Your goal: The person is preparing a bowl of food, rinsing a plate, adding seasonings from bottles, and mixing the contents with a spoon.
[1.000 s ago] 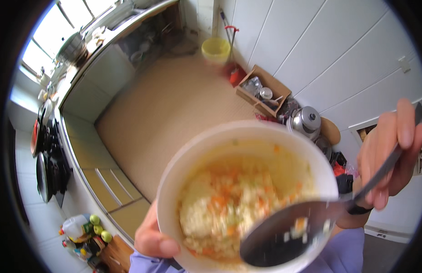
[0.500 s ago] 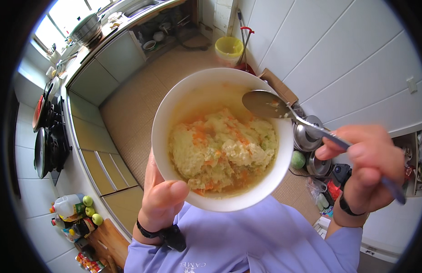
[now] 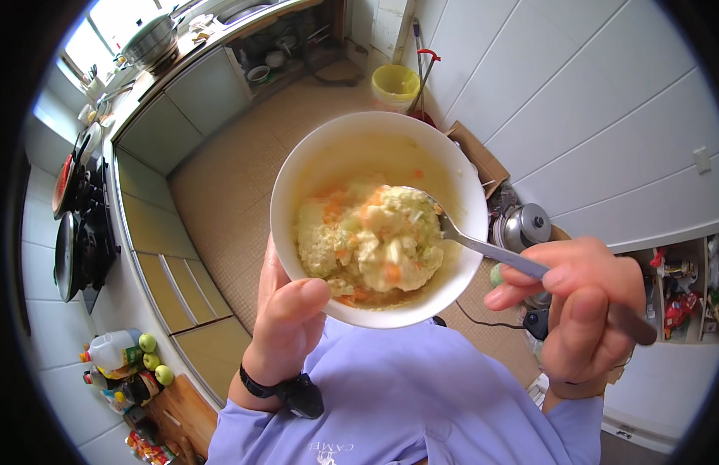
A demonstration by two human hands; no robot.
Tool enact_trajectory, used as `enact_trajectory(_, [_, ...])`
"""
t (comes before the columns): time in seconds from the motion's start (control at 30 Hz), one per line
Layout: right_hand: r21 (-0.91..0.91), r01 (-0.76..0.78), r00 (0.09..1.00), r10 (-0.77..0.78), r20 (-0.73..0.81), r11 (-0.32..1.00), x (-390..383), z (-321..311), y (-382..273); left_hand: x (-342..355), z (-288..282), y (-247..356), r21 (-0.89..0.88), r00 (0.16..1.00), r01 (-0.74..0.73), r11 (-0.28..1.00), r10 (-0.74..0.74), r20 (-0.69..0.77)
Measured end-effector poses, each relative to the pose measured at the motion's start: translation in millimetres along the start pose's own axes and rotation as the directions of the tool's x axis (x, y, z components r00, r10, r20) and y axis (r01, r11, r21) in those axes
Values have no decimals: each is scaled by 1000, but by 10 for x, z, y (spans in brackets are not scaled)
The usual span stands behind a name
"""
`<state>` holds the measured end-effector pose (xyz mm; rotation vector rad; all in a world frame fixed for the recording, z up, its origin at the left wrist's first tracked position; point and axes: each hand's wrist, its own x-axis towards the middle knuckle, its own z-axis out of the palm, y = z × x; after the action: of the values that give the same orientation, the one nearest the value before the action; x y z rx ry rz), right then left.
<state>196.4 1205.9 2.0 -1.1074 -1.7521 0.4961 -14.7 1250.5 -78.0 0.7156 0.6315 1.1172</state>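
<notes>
Head view: the round white bowl (image 3: pixel 352 151) of pale, orange-flecked mash (image 3: pixel 325 256) is held up centrally, the left hand (image 3: pixel 286 322) pressing its thumb on the near-left rim, other fingers mostly hidden; the right hand (image 3: pixel 590 302) pinches a long grey metal spoon (image 3: pixel 499 254), heaped, inside. Far beyond stands a round yellow bin (image 3: pixel 396 87).

Daylight glares through the dark-barred, washed-out window (image 3: pixel 131 17) at my upper left, brightening my round white bowl (image 3: pixel 336 159) while the open recess (image 3: pixel 286 58) beneath the pale countertop (image 3: pixel 136 310) lies shadowed, and the white panelled wall (image 3: pixel 592 101) bows toward blackened edges.
</notes>
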Motion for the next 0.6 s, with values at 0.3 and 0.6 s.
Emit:
enact_trajectory(0.3, [-139, 192, 981, -187, 52, 971, 52, 19, 44, -2, -34, 57, -14, 999, 7, 1000, -7, 44])
enact_trajectory(0.6, [-9, 163, 986, -163, -24, 987, 39, -7, 160, -48, -6, 98, -15, 990, 41, 999, -38, 133])
